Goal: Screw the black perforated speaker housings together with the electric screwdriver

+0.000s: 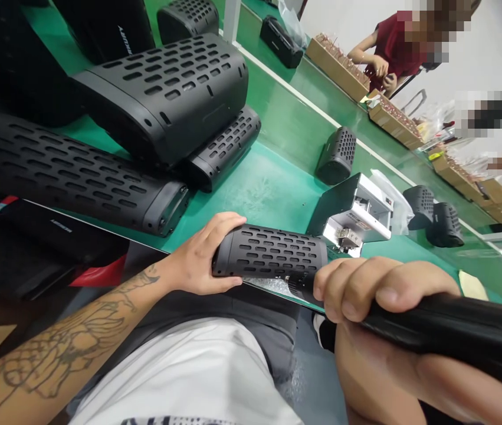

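In the head view, my left hand (195, 260) is clamped on the left end of one case (277, 252), which lies at the bench's (259, 183) near edge. My right hand (379, 289) is closed round one driver (463, 326), its tip at the case's five-o'clock side; whether it touches, I cannot tell. From the case, one machine (337, 212) stands at two o'clock, two overlapping cases (166, 97) at eleven, one long case (78, 171) at ten, one small case (339, 154) at one.
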A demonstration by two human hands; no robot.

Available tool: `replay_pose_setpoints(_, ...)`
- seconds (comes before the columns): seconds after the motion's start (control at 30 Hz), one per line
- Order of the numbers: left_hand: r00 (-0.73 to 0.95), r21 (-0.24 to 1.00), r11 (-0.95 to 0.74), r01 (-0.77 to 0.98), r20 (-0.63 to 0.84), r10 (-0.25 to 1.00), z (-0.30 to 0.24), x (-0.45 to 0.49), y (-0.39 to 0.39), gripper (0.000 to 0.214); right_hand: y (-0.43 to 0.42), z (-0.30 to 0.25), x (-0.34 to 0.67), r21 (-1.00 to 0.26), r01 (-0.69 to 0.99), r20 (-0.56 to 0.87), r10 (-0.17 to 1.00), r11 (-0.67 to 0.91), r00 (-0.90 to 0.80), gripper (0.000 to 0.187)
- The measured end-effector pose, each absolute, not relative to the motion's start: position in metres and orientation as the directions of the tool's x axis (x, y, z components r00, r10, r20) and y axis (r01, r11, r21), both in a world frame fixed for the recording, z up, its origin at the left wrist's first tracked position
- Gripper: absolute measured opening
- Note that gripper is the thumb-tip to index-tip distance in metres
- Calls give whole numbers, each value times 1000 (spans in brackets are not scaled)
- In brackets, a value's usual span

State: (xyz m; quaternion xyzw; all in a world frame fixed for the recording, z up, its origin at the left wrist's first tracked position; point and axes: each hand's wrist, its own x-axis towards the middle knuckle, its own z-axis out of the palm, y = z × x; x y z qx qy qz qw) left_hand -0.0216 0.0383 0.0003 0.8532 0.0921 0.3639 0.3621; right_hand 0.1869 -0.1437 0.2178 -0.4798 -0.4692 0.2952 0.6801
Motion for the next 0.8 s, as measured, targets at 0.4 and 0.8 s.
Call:
replay_pose_setpoints(0.4,725,628,-769,-120,585,364,11,-20,40,119,-136,196,195,-881,114,472,847,458,245,42)
replay_pose_setpoints(0.8,721,630,-768,-118,586,370,13,-20,39,118,-129,191,203,-919,82,391,917,385,78,33)
